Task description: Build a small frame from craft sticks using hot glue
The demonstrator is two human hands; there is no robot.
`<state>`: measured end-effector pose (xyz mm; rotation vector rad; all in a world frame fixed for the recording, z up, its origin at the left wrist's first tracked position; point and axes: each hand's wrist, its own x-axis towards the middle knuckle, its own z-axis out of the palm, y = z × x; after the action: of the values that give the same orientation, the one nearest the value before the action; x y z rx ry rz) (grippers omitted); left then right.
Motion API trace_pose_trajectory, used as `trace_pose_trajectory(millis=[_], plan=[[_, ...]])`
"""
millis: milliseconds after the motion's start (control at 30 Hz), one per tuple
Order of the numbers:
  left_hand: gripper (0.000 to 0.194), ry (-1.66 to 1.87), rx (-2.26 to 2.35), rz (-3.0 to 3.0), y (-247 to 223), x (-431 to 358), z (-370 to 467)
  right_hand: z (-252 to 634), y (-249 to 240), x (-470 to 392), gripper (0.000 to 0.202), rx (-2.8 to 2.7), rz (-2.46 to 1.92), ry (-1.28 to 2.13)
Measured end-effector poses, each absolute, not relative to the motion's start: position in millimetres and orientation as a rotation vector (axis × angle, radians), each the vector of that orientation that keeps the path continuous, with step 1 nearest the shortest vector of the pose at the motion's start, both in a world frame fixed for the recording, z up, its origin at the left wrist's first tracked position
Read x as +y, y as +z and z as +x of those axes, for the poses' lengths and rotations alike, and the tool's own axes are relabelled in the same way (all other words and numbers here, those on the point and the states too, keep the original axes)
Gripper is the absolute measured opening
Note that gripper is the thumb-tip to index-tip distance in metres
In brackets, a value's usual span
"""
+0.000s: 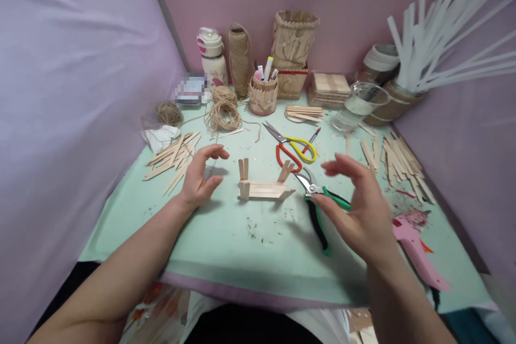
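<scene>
A small structure of joined wooden craft sticks (264, 190) lies in the middle of the table, with short sticks standing up at both ends. My left hand (203, 174) is to its left, fingers curved and apart, holding nothing. On the other side my right hand (358, 204) hovers with thumb and fingers spread, also bare. Green-and-black pruning shears (316, 209) lie beneath and beside my right thumb. Just behind them are scissors (288, 145) with one red and one yellow handle. Loose craft sticks (175, 158) lie left of my left hand.
A pink glue gun (417, 252) rests at the right edge near cut sticks (403, 164). Along the back stand a bottle (212, 59), a twine spool (239, 62), a pen holder (263, 98), a clear cup (355, 107) and white strips (431, 37). Twine coils (223, 113) lie in front.
</scene>
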<state>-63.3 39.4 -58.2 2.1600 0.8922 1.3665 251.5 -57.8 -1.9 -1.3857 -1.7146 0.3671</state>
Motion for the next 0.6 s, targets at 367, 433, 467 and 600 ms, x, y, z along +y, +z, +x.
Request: trace_pose_trajectory(millis=[367,433,467,600], plan=[[0.027,1.455,1.057,2.126,-49.9,39.1,-55.9,274.2,-95.2,-237.1,0.028,-2.059,-2.204,1.107],[0.027,1.421,1.111,2.114,-49.0,38.7,-54.4,274.9,-126.9,-239.4,0.039,-1.918,-2.207,1.043],[0.027,1.405,1.136,2.107,-48.8,38.7,-54.0,274.6,-138.4,-237.8,0.042,-1.857,-2.172,1.027],[0.026,1.359,1.225,2.091,-49.0,40.1,-54.7,272.8,-163.7,-225.1,0.036,-1.768,-2.09,0.97]])
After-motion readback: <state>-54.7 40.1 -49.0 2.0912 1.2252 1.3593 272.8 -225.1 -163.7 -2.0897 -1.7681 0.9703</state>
